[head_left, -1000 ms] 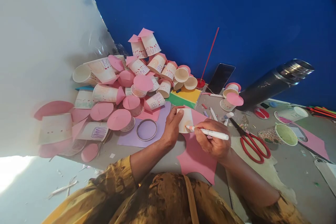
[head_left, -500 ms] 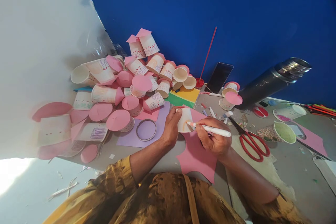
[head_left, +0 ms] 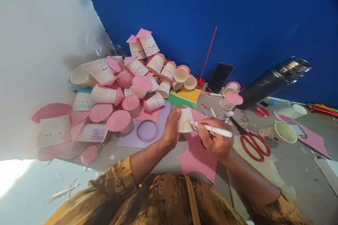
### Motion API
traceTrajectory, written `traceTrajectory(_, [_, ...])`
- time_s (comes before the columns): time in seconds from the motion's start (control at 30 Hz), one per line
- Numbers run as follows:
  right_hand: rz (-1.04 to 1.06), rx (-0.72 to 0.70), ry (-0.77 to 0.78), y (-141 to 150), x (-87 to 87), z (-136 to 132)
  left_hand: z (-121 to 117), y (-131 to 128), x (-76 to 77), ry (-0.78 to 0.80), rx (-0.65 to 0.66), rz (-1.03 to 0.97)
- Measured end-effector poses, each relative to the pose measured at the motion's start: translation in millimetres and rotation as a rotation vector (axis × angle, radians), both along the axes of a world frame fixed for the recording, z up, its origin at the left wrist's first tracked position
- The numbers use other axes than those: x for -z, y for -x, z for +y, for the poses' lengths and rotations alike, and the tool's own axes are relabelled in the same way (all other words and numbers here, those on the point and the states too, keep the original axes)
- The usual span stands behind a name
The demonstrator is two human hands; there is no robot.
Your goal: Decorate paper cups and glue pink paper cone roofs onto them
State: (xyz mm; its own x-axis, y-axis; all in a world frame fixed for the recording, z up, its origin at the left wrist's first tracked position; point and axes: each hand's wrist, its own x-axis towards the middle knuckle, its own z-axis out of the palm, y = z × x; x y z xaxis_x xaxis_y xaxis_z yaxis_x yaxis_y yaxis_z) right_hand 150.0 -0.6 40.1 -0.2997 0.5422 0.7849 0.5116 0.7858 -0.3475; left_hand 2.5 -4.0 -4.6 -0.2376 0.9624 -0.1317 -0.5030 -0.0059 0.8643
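My left hand (head_left: 171,128) is closed round a white paper cup (head_left: 185,119), its thumb along the near side and the other fingers mostly hidden behind. An orange curved line shows on the cup's wall. Between the fingers of my right hand (head_left: 216,136) is a white marker pen (head_left: 217,130), its peach-orange tip at the cup's surface by that line. Beneath both hands lies a pink sheet of paper (head_left: 202,160) with rounded cut-outs. A purple sheet (head_left: 124,141) with a ring-shaped roll (head_left: 147,140) on it sits left of my left hand.
Decorated paper cups with pink paper tops (head_left: 118,120) are heaped at the left. Red-handled scissors (head_left: 253,146) lie right of my right hand. Behind them stand a dark flask (head_left: 266,84) and a phone (head_left: 220,77) against the blue wall. A patterned cup (head_left: 274,133) lies farther right.
The marker tip has shifted slightly right along the cup, and the orange line on it now reads as a clearer arch. Both hands keep nearly the same place and grip.
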Motion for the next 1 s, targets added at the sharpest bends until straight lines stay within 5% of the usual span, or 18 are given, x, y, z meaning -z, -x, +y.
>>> traceTrajectory(0.5, [0.071,0.057,0.151,-7,-3.1,1,3,0,-0.4,0.139,0.075,-0.209])
traceTrajectory(1.0, [0.039,-0.084,0.306,-10,-5.8,2,3,2,-4.6,0.195,0.067,-0.282])
